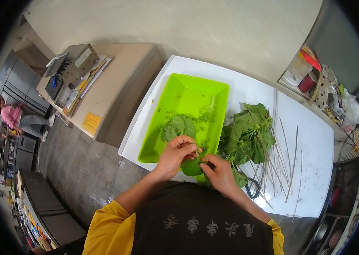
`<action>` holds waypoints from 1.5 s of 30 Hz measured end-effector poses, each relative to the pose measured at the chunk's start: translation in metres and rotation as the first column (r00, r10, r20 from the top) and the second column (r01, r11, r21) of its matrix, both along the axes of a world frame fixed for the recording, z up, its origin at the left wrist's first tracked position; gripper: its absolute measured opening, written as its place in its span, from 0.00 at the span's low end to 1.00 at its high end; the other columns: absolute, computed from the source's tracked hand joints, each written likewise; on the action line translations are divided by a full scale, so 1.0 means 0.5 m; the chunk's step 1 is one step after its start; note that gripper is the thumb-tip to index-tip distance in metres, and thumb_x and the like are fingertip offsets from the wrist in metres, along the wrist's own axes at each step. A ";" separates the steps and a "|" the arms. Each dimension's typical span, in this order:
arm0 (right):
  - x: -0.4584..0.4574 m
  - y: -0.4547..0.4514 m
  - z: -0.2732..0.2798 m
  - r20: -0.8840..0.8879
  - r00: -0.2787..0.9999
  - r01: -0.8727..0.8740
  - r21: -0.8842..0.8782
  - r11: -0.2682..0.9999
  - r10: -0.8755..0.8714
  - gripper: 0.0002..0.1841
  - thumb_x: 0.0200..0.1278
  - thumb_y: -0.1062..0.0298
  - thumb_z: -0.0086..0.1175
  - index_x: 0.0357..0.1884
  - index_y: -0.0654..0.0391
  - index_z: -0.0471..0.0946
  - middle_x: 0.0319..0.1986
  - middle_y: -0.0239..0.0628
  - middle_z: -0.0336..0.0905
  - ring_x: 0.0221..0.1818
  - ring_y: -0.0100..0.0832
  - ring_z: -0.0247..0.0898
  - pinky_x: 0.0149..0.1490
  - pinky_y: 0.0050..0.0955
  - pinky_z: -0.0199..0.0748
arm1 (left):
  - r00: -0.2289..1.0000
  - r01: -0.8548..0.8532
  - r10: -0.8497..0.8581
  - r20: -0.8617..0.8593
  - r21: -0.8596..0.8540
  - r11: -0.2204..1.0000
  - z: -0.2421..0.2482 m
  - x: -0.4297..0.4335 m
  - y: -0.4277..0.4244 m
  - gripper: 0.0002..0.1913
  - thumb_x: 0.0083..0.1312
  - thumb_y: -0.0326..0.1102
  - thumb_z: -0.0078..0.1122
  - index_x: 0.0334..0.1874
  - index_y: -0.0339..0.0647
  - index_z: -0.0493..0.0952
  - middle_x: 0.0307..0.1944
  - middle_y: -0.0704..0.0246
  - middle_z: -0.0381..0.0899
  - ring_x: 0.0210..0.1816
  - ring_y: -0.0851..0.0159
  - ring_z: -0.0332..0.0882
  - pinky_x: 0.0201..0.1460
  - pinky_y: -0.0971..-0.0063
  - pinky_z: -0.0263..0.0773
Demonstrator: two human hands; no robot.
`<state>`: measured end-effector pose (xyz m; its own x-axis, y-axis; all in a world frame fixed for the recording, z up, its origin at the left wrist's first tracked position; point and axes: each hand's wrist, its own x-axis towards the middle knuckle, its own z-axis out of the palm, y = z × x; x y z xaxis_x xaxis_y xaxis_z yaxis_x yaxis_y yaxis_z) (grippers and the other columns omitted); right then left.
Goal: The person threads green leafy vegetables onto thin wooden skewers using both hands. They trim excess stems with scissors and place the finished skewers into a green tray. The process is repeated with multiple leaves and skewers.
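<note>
Over the near edge of a bright green plastic tub (182, 85), my left hand (177, 156) pinches thin green stems between thumb and fingertips. My right hand (220, 174) grips the same leafy sprig just beside it. A broad round leaf (193, 167) hangs from the sprig between both hands. Inside the tub lie loose green leaves (179, 126) and a pale, feathery herb sprig (209, 111). To the right is a heap of leaves (252, 134) with thin skewers among it. A black-handled tool, seemingly scissors (253, 188), is partly hidden by my right forearm.
Several bare skewers (289, 165) are spread on the white table (313, 143). At left stands a beige counter (125, 60) carrying a metal box and papers. A person in pink (10, 114) is farther left. Bags and containers (323, 83) crowd the right side.
</note>
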<state>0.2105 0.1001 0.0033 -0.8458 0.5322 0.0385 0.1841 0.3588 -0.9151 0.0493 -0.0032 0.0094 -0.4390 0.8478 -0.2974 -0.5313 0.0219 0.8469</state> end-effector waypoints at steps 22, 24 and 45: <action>-0.228 0.081 -0.095 0.168 0.985 0.041 -0.060 0.997 -0.030 0.20 0.61 0.62 0.59 0.53 0.61 0.79 0.54 0.49 0.74 0.57 0.46 0.71 0.60 0.36 0.69 | 0.671 -0.330 0.090 -0.736 -0.187 0.925 -0.107 -0.143 -0.044 0.19 0.61 0.33 0.66 0.52 0.34 0.77 0.46 0.59 0.82 0.43 0.61 0.82 0.48 0.70 0.76; -0.231 0.094 -0.157 0.243 0.970 0.000 -0.006 1.000 0.002 0.21 0.61 0.62 0.59 0.54 0.61 0.78 0.57 0.49 0.72 0.55 0.46 0.73 0.58 0.36 0.71 | 0.672 -0.307 0.088 -0.735 -0.168 0.937 -0.120 -0.144 -0.027 0.18 0.61 0.33 0.66 0.52 0.33 0.77 0.45 0.60 0.82 0.42 0.63 0.82 0.48 0.71 0.76; -0.115 -0.048 0.030 -0.081 0.905 -0.358 0.383 0.851 0.417 0.25 0.60 0.69 0.59 0.60 0.63 0.71 0.60 0.48 0.66 0.62 0.49 0.66 0.63 0.40 0.66 | 0.950 -0.022 0.006 0.313 0.047 0.999 -0.031 -0.136 0.018 0.18 0.72 0.33 0.52 0.62 0.34 0.68 0.55 0.54 0.76 0.57 0.52 0.77 0.60 0.58 0.74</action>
<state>0.1530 0.0761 0.0181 -0.9474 0.0878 0.3079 -0.1715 0.6728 -0.7196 -0.0188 0.0058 -0.0064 -0.3431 0.8592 -0.3796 -0.7693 -0.0251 0.6384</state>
